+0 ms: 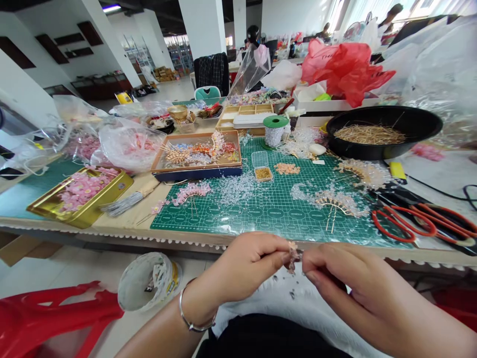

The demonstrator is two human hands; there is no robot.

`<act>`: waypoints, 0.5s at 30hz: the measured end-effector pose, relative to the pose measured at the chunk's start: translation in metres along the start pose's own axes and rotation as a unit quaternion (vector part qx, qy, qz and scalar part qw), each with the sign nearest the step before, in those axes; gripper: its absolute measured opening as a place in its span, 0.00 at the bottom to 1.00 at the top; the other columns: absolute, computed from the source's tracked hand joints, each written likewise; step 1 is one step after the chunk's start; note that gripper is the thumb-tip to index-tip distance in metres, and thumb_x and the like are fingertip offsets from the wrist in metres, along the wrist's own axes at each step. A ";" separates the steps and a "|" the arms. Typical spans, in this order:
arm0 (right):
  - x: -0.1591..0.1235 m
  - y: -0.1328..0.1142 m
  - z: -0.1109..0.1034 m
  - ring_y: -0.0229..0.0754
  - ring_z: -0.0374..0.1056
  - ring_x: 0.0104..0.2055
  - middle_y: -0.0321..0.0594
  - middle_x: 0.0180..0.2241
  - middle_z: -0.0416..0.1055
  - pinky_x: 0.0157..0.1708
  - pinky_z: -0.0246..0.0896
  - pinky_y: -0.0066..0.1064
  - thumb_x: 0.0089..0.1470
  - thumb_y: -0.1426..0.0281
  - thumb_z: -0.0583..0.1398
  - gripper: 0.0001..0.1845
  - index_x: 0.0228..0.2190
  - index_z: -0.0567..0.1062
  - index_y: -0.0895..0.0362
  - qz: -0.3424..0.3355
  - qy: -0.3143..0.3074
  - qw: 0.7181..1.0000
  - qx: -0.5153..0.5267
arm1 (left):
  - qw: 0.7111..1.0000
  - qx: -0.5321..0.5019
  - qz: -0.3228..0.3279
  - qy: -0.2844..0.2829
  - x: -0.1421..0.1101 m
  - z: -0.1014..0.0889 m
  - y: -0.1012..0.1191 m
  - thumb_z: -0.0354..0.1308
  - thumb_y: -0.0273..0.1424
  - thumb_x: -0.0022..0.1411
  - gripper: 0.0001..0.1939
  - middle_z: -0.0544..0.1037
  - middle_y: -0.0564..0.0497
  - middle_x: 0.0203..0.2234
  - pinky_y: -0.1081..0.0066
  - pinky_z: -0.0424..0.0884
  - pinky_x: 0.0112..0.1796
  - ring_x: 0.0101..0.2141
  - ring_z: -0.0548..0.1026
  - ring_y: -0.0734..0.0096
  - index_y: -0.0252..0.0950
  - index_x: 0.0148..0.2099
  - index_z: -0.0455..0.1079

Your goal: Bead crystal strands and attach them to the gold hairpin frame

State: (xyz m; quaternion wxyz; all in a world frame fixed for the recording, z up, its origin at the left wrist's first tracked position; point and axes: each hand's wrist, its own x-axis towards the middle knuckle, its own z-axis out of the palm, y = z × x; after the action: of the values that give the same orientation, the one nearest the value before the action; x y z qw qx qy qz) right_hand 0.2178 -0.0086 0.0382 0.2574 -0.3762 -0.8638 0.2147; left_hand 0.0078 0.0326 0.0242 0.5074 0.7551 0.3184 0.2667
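Pink beaded wire sprig [293,257], small and partly blurred, is located above the person's lap, just in front of the table [122,225] edge and between both hands. The left hand [246,263] is closed in a fingertip pinch on the sprig. The right hand [346,283] is also curled and grasps it from the opposite side, although the exact finger contact is too small to confirm. A white cloth [283,303] lies below the hands, with loose clear beads [286,286] scattered across it. On the green gridded cutting mat [268,211], a fan-shaped beaded ornament on gold pins [333,206] and a pink beaded ornament on gold pins [190,195] appear assembled. Work appears partly complete: a wooden tray of gold and multicoloured ornaments [196,154] holds further pieces, while a loose clear bead pile [236,189] and a peach bead heap [286,169] remain unassembled on the mat. A round black basin of gold wire pins [383,132] holds a further unused supply, and red-handled scissors [404,223] lie at the right of the table.
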 end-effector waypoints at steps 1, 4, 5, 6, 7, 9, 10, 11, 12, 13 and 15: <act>0.001 0.001 0.001 0.34 0.68 0.29 0.32 0.29 0.71 0.29 0.61 0.27 0.66 0.76 0.50 0.08 0.38 0.66 0.53 -0.003 0.006 1.000 -0.003 | 1.000 -0.001 0.000 -0.007 0.000 0.003 0.000 0.53 0.27 0.69 0.11 0.78 0.53 0.29 0.75 0.66 0.38 0.34 0.74 0.73 0.35 0.35 0.75; 0.001 0.004 0.004 0.34 0.69 0.30 0.32 0.31 0.72 0.30 0.62 0.27 0.66 0.75 0.51 0.07 0.40 0.67 0.52 -0.005 0.020 1.000 -0.015 | 1.000 -0.006 0.001 -0.020 -0.001 0.007 -0.002 0.53 0.26 0.68 0.10 0.79 0.53 0.30 0.75 0.66 0.39 0.34 0.74 0.73 0.35 0.36 0.75; 0.000 0.004 0.005 0.34 0.69 0.30 0.32 0.30 0.72 0.29 0.62 0.27 0.66 0.75 0.51 0.07 0.39 0.67 0.53 -0.004 0.025 0.999 -0.020 | 1.000 -0.011 0.000 -0.021 -0.001 0.007 -0.003 0.53 0.25 0.68 0.10 0.79 0.52 0.30 0.75 0.67 0.39 0.34 0.74 0.73 0.35 0.36 0.75; -0.001 0.005 0.006 0.34 0.70 0.29 0.32 0.30 0.72 0.29 0.62 0.27 0.66 0.74 0.51 0.06 0.37 0.66 0.53 -0.006 0.030 0.999 -0.023 | 1.000 -0.015 -0.001 -0.020 -0.002 0.007 -0.003 0.53 0.24 0.68 0.10 0.79 0.52 0.30 0.75 0.67 0.38 0.34 0.74 0.73 0.34 0.36 0.75; -0.001 0.006 0.007 0.35 0.70 0.29 0.33 0.30 0.72 0.29 0.62 0.27 0.66 0.74 0.51 0.06 0.36 0.66 0.53 -0.006 0.034 0.999 -0.027 | 1.000 -0.018 -0.002 -0.018 -0.002 0.007 -0.003 0.53 0.24 0.68 0.10 0.79 0.52 0.30 0.76 0.67 0.38 0.33 0.74 0.73 0.34 0.35 0.75; -0.002 0.006 0.008 0.35 0.71 0.30 0.34 0.30 0.72 0.29 0.63 0.27 0.65 0.75 0.52 0.06 0.36 0.65 0.53 -0.009 0.041 0.998 -0.039 | 1.000 -0.023 -0.005 -0.014 -0.002 0.007 -0.002 0.53 0.24 0.68 0.11 0.79 0.51 0.29 0.76 0.67 0.38 0.33 0.75 0.74 0.33 0.34 0.75; -0.002 0.007 0.008 0.36 0.71 0.30 0.34 0.30 0.73 0.29 0.64 0.27 0.65 0.75 0.52 0.06 0.38 0.66 0.53 -0.014 0.044 0.998 -0.047 | 1.000 -0.024 -0.008 -0.013 -0.002 0.007 -0.002 0.53 0.24 0.68 0.11 0.79 0.51 0.29 0.76 0.67 0.38 0.33 0.75 0.74 0.33 0.34 0.75; -0.001 0.007 0.008 0.36 0.72 0.30 0.34 0.31 0.74 0.29 0.64 0.28 0.65 0.76 0.52 0.06 0.39 0.66 0.53 -0.020 0.047 0.997 -0.056 | 1.000 -0.025 -0.012 -0.012 -0.003 0.007 -0.001 0.53 0.24 0.67 0.11 0.79 0.51 0.29 0.76 0.67 0.38 0.33 0.75 0.73 0.33 0.34 0.75; -0.001 0.008 0.009 0.37 0.72 0.30 0.35 0.31 0.74 0.29 0.64 0.28 0.64 0.76 0.52 0.07 0.39 0.67 0.54 -0.027 0.048 0.996 -0.065 | 0.999 -0.025 -0.016 -0.010 -0.003 0.007 -0.001 0.53 0.24 0.67 0.11 0.79 0.51 0.29 0.76 0.67 0.38 0.33 0.75 0.73 0.33 0.34 0.75; 0.000 0.008 0.009 0.37 0.71 0.29 0.35 0.30 0.74 0.28 0.63 0.29 0.64 0.76 0.52 0.07 0.40 0.67 0.54 -0.036 0.048 0.996 -0.073 | 0.999 -0.025 -0.019 -0.010 -0.003 0.007 0.000 0.54 0.23 0.67 0.11 0.79 0.52 0.28 0.76 0.67 0.38 0.33 0.75 0.73 0.33 0.34 0.75; 0.001 0.010 0.010 0.38 0.70 0.27 0.35 0.28 0.73 0.25 0.61 0.30 0.64 0.76 0.51 0.07 0.39 0.67 0.55 -0.048 0.043 0.994 -0.091 | 0.999 -0.023 -0.023 -0.012 -0.003 0.007 0.000 0.54 0.23 0.66 0.11 0.79 0.52 0.28 0.76 0.67 0.38 0.33 0.75 0.73 0.34 0.33 0.75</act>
State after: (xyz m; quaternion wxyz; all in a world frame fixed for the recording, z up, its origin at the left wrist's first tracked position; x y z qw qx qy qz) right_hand 0.2167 -0.0029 0.0254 0.2691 -0.3651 -0.8848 0.1063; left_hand 0.0110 0.0265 0.0214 0.5346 0.7389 0.3231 0.2528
